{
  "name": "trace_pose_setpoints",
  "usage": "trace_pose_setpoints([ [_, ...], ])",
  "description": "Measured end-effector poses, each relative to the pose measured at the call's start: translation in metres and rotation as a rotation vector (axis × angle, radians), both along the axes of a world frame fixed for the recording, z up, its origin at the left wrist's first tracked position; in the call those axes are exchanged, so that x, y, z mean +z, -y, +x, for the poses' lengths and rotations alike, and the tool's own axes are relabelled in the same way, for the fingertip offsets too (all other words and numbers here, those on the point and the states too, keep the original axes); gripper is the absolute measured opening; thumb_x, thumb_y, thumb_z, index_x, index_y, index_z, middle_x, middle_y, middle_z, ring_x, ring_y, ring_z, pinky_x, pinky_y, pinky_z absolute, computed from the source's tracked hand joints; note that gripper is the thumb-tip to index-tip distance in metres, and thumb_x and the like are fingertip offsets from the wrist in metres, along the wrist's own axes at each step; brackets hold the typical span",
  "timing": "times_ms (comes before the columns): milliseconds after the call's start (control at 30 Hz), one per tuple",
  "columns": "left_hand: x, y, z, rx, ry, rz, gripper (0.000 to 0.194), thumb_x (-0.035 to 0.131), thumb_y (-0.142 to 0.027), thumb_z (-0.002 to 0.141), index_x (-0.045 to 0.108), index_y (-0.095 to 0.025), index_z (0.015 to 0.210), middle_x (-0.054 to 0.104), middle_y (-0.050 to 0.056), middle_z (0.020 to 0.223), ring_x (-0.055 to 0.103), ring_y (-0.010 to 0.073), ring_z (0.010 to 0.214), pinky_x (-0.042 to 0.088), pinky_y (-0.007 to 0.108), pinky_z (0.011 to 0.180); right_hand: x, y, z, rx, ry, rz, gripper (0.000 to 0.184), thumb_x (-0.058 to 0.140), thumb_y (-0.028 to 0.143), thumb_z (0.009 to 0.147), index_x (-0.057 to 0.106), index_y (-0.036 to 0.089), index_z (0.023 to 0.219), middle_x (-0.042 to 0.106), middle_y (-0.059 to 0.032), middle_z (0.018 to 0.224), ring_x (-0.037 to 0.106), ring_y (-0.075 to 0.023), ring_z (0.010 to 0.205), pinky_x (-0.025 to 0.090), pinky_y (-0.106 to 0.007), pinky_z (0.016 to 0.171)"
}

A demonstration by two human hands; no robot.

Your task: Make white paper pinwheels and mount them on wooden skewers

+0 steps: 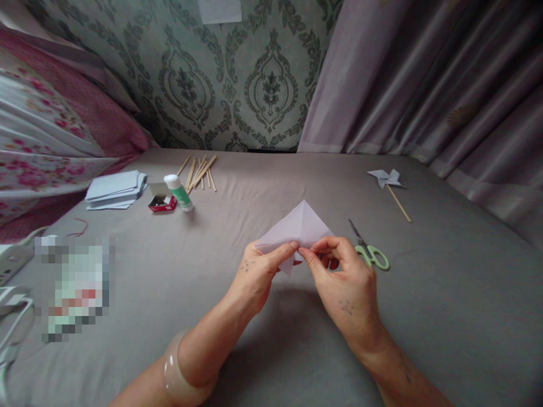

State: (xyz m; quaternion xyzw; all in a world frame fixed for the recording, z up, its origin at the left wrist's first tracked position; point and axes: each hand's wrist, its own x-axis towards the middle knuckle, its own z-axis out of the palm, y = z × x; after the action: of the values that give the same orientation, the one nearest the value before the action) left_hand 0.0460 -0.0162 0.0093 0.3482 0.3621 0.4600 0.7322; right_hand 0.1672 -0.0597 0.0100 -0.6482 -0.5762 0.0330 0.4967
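Note:
A white sheet of paper (302, 223) with a crease down its middle is held up in front of me, one corner pointing away. My left hand (267, 265) grips its left side, thumb on top and fingers underneath. At the near right edge, my right hand (339, 265) pinches the paper between thumb and fingers. A small flap of the sheet hangs below the left thumb. Just right of my right hand lie green-handled scissors (370, 251), their blades pointing away.
A paper pinwheel (387, 178) on a stick lies back right. Toward the back left are stacked paper (114, 189), a small red box (162, 203), an upright glue stick (180, 193) and several wooden sticks (201, 172). A power strip (14, 263) sits at the left edge.

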Motion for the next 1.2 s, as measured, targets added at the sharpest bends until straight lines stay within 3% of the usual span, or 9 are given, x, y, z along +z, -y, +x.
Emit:
trace_pose_setpoints([
  [400, 0.003, 0.001, 0.001, 0.113, -0.080, -0.029, 0.018, 0.079, -0.024, 0.060, 0.074, -0.013, 0.073, 0.071, 0.004, 0.070, 0.061, 0.0162, 0.067, 0.045, 0.027, 0.067, -0.002, 0.004, -0.007, 0.007, 0.045, -0.032, 0.013, 0.069, 0.026, 0.082, 0.057, 0.021, 0.081, 0.067, 0.0017, 0.070, 0.060, -0.0133, 0.058, 0.046, -0.027, 0.061],
  [600, 0.002, 0.000, 0.001, 0.149, -0.132, -0.033, 0.011, 0.074, -0.021, 0.060, 0.069, -0.014, 0.067, 0.066, 0.001, 0.061, 0.055, 0.0126, 0.056, 0.041, 0.024, 0.057, 0.005, 0.010, -0.007, 0.060, 0.107, 0.024, 0.016, 0.069, 0.026, 0.081, 0.057, 0.020, 0.088, 0.063, 0.0010, 0.073, 0.052, -0.0119, 0.057, 0.045, -0.026, 0.060],
  [767, 0.000, -0.002, -0.001, 0.101, -0.142, -0.037, 0.012, 0.072, -0.020, 0.060, 0.071, -0.014, 0.070, 0.069, 0.003, 0.065, 0.058, 0.0140, 0.059, 0.042, 0.025, 0.059, 0.014, 0.005, 0.006, 0.005, 0.135, 0.123, 0.013, 0.064, 0.025, 0.080, 0.058, 0.020, 0.090, 0.062, -0.0054, 0.085, 0.056, -0.0187, 0.077, 0.047, -0.034, 0.073],
  [867, 0.002, -0.001, -0.001, 0.034, -0.146, -0.039, 0.012, 0.072, -0.019, 0.059, 0.073, -0.014, 0.070, 0.069, 0.003, 0.064, 0.058, 0.0146, 0.059, 0.042, 0.025, 0.059, 0.015, 0.001, 0.013, 0.085, -0.008, -0.014, 0.019, 0.064, 0.028, 0.078, 0.062, 0.019, 0.095, 0.065, -0.0056, 0.088, 0.058, -0.0192, 0.078, 0.048, -0.034, 0.074],
  [1033, 0.005, 0.002, -0.001, -0.058, -0.155, -0.031, 0.016, 0.074, -0.019, 0.060, 0.074, -0.014, 0.075, 0.071, 0.005, 0.069, 0.060, 0.0166, 0.064, 0.045, 0.027, 0.063, 0.014, -0.002, 0.015, 0.248, -0.430, -0.318, 0.022, 0.064, 0.037, 0.077, 0.068, 0.016, 0.082, 0.070, -0.0040, 0.072, 0.061, -0.0177, 0.063, 0.048, -0.028, 0.055],
  [1200, 0.005, 0.001, -0.002, -0.083, -0.133, -0.070, 0.020, 0.078, -0.023, 0.059, 0.075, -0.015, 0.076, 0.072, 0.005, 0.071, 0.062, 0.0169, 0.065, 0.045, 0.027, 0.063, 0.016, -0.004, 0.014, 0.215, -0.640, -0.358, 0.028, 0.071, 0.042, 0.069, 0.069, 0.015, 0.076, 0.071, -0.0048, 0.067, 0.060, -0.0162, 0.054, 0.046, -0.025, 0.048],
])
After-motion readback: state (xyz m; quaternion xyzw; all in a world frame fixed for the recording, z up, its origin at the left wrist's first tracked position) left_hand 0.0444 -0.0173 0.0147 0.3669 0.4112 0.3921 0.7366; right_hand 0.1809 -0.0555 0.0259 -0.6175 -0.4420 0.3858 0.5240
